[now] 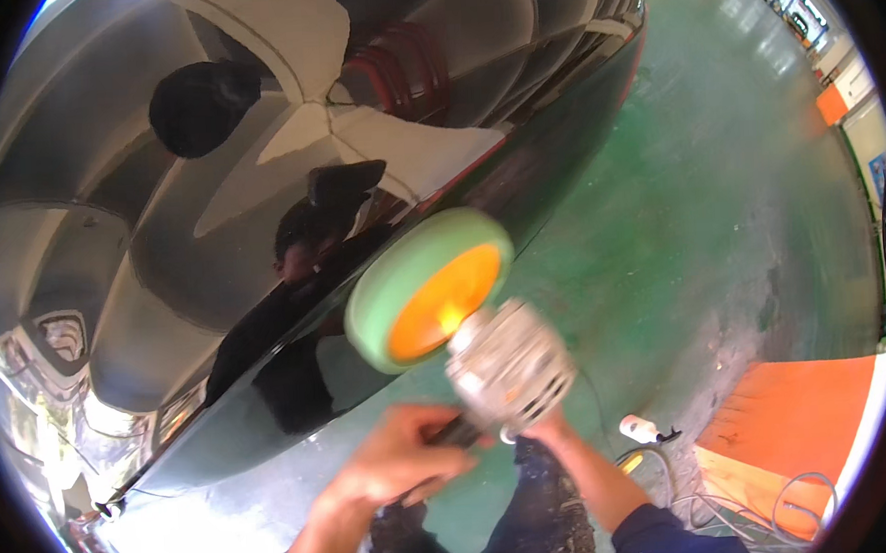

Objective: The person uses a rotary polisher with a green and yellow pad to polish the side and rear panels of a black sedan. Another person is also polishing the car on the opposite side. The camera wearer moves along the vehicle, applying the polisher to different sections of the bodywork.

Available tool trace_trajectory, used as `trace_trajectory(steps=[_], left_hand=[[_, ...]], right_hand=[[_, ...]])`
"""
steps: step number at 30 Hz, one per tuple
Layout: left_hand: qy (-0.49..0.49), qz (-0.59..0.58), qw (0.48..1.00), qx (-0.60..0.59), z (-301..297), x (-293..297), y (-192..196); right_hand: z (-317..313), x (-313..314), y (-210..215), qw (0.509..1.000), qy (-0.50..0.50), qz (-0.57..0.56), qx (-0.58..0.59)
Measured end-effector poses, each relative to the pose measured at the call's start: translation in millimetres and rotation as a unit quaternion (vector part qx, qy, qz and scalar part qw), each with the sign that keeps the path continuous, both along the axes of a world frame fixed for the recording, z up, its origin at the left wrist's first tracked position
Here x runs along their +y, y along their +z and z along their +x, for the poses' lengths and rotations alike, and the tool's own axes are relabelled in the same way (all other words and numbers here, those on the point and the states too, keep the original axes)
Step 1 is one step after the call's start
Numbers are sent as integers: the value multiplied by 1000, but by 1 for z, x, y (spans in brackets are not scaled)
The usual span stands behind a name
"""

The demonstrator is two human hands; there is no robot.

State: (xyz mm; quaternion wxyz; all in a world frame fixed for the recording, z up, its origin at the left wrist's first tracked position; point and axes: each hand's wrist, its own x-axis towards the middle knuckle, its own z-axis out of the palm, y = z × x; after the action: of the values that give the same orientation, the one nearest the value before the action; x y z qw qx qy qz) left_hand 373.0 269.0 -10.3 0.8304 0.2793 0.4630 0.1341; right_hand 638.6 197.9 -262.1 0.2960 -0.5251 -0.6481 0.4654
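A grey, dusty polisher is in front of me, tilted toward the glossy black car panel. Its green foam pad, with an orange backing plate, is blurred by motion and lies against or close to the panel's lower side; contact cannot be made out. My left hand is closed around the dark side handle. Behind the polisher's body, my right hand is closed on its rear part, mostly hidden by the housing. The panel mirrors my dark silhouette and the surroundings.
Green floor stretches to the right of the car. At lower right is an orange box; loose cables lie beside it. A white bottle with a dark top lies near my right forearm. Equipment lines the far right edge.
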Motion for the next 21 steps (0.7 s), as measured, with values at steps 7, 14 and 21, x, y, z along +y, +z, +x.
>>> trace_trajectory(steps=[7,14,21], left_hand=[[121,-95,986,60,-116,-112,9],[192,-133,972,-5,-101,-109,12],[51,-38,998,4,38,29,41]], right_hand=[[-147,-60,32,988,31,-51,141],[-112,-34,40,995,87,10,43],[28,36,0,977,-71,-136,149]])
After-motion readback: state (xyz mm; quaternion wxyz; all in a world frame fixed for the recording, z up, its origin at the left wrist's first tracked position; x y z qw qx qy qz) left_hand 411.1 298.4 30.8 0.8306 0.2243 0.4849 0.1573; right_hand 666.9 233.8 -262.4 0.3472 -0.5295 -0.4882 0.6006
